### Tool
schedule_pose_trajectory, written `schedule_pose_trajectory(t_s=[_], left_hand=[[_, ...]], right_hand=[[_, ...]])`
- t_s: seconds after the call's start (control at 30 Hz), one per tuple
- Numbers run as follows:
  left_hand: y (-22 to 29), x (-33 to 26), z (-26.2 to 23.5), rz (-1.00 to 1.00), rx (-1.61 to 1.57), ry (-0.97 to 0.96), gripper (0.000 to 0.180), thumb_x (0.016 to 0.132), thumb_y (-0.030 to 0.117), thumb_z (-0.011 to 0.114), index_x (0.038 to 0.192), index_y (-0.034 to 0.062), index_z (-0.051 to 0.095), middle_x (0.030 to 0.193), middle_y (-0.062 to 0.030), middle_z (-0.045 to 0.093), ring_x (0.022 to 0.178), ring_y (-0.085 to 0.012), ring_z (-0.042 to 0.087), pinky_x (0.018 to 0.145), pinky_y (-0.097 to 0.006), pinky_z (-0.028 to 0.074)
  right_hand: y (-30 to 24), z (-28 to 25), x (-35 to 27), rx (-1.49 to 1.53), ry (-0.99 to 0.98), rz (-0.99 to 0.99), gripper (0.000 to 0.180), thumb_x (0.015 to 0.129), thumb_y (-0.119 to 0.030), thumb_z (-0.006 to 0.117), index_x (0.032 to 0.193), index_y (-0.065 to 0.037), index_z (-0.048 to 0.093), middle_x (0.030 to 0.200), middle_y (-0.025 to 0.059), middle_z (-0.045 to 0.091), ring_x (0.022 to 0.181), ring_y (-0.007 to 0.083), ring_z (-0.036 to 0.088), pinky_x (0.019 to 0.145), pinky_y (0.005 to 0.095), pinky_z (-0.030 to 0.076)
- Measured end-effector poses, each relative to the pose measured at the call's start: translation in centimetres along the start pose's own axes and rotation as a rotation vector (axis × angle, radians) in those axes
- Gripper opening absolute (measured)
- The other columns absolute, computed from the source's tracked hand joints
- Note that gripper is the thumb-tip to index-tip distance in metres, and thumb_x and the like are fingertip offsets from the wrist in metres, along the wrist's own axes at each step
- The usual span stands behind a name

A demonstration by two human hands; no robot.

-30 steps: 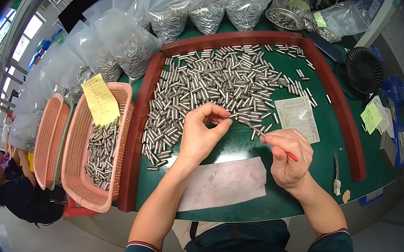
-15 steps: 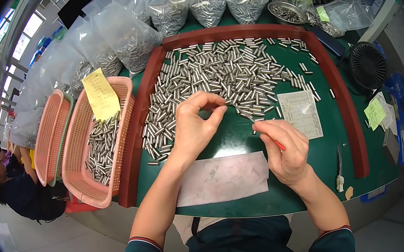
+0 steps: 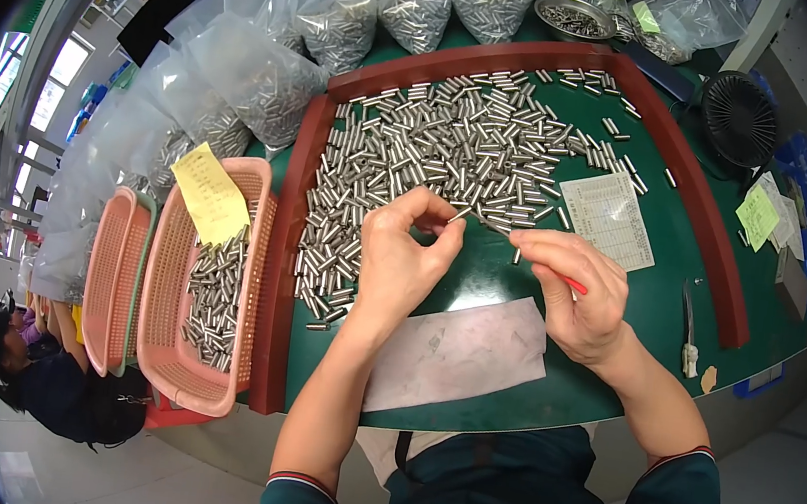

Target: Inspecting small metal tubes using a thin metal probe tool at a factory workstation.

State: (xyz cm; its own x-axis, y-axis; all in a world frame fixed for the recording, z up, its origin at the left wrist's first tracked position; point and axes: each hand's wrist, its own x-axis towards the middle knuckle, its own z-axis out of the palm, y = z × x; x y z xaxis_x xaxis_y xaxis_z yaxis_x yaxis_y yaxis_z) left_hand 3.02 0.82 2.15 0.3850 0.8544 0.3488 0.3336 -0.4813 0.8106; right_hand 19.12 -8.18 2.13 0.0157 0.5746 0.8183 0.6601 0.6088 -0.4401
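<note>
My left hand (image 3: 407, 258) pinches a small metal cylinder (image 3: 459, 215) between thumb and forefinger, above the near edge of the pile. Held in my right hand (image 3: 574, 298) is a slim tool with a red handle (image 3: 576, 285). Its thin metal tip (image 3: 493, 226) points left and ends close to the cylinder; whether the two touch I cannot tell. Many loose metal cylinders (image 3: 457, 143) cover the green tabletop beyond my hands. A stained pale cloth (image 3: 456, 354) lies flat between my forearms.
A dark red frame (image 3: 289, 238) borders the work area. Pink baskets (image 3: 153, 322) stand left, one with cylinders and a yellow note. Bags of cylinders (image 3: 335, 27) line the back. A printed sheet (image 3: 614, 217), a black fan (image 3: 737, 122) and a blade-like tool (image 3: 689, 332) are right. Another person (image 3: 54, 390) sits far left.
The whole view has shifted slightly. The cylinder at my left fingertips now shows more plainly, while both hands keep nearly the same pose.
</note>
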Motion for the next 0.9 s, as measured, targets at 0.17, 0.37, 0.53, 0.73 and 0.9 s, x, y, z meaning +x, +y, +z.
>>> schedule_pose_trajectory(t_s=[0.17, 0.37, 0.53, 0.73, 0.9], left_hand=[[1.2, -0.7, -0.8, 0.071, 0.056, 0.026, 0.009, 0.071, -0.003, 0.064, 0.079, -0.0019, 0.064, 0.073, -0.0098, 0.064, 0.063, -0.0164, 0.063, 0.059, -0.026, 0.049], [-0.5, -2.9, 0.7, 0.062, 0.006, 0.08, 0.008, 0.071, -0.003, 0.065, 0.078, -0.0025, 0.064, 0.071, -0.009, 0.063, 0.061, -0.0147, 0.061, 0.057, -0.024, 0.048], [-2.1, -2.7, 0.0, -0.318, -0.404, 0.104, 0.01, 0.079, -0.003, 0.064, 0.089, -0.0041, 0.062, 0.08, -0.0076, 0.065, 0.069, -0.0122, 0.063, 0.065, -0.02, 0.049], [-2.1, -2.6, -0.1, -0.421, -0.596, 0.051, 0.012, 0.077, -0.004, 0.065, 0.088, -0.0031, 0.06, 0.08, -0.0089, 0.065, 0.07, -0.0122, 0.063, 0.067, -0.02, 0.049], [-2.0, -2.6, -0.2, -0.437, -0.587, 0.019, 0.011, 0.077, -0.005, 0.064, 0.088, -0.0025, 0.061, 0.079, -0.0084, 0.065, 0.069, -0.0118, 0.063, 0.066, -0.02, 0.049]], right_hand=[[-0.2, 0.0, -0.3, 0.092, 0.03, -0.067, 0.02, 0.069, 0.002, 0.07, 0.086, 0.0, 0.059, 0.08, 0.013, 0.066, 0.068, 0.024, 0.066, 0.055, 0.0267, 0.052], [0.0, -0.2, -0.6, 0.057, 0.013, -0.078, 0.022, 0.07, -0.011, 0.074, 0.083, -0.001, 0.059, 0.077, 0.0124, 0.065, 0.065, 0.0229, 0.065, 0.053, 0.0268, 0.051], [-0.6, -0.7, -0.2, 0.11, 0.057, -0.087, 0.016, 0.08, -0.005, 0.064, 0.092, 0.002, 0.055, 0.081, 0.0144, 0.065, 0.069, 0.026, 0.065, 0.056, 0.0298, 0.054], [-0.4, 0.0, -0.5, 0.128, 0.014, -0.103, 0.016, 0.079, -0.006, 0.064, 0.09, 0.001, 0.055, 0.081, 0.0149, 0.064, 0.069, 0.0263, 0.065, 0.055, 0.0291, 0.053], [-0.4, 0.4, -0.6, 0.136, 0.002, -0.096, 0.015, 0.077, -0.003, 0.066, 0.087, 0.001, 0.056, 0.08, 0.0148, 0.063, 0.067, 0.0255, 0.065, 0.052, 0.0284, 0.052]])
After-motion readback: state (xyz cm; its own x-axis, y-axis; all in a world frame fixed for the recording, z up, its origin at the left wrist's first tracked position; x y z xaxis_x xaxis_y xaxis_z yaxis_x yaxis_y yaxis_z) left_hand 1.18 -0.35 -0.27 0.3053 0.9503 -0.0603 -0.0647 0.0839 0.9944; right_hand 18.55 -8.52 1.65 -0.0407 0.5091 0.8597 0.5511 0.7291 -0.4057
